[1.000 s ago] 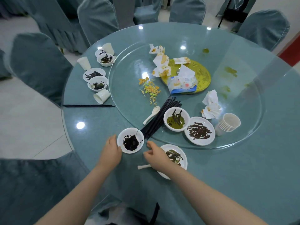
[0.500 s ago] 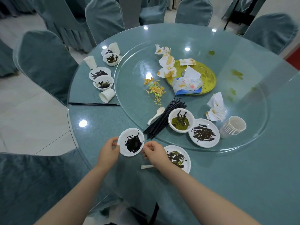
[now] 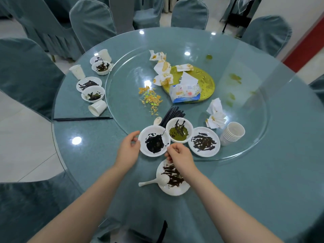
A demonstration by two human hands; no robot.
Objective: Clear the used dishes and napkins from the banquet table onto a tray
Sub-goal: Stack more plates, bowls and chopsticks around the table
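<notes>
Two hands meet on one white dish smeared with black sauce. Your left hand pinches its left rim between thumb and fingers; your right hand is curled on its near right rim, fingertips closed on the edge. The dish sits at the near edge of the glass turntable, overlapping the near ends of a bundle of black chopsticks and hiding most of a white spoon.

Just beside it on the turntable stand a bowl with green and dark sauce, then a flat plate streaked dark, then a stack of white cups. Crumpled napkins lie behind the cups. Further in, a gold tray carries a tissue pack and stained napkins spill off its left side. Loose food scraps lie on the glass.

Under your right wrist, on the worktop, rests another streaked plate with a white spoon lying across its left edge.

On the far left of the worktop you have more dirty bowls, one plate, one upright cup, a cup on its side, and a pair of chopsticks lying flat.
</notes>
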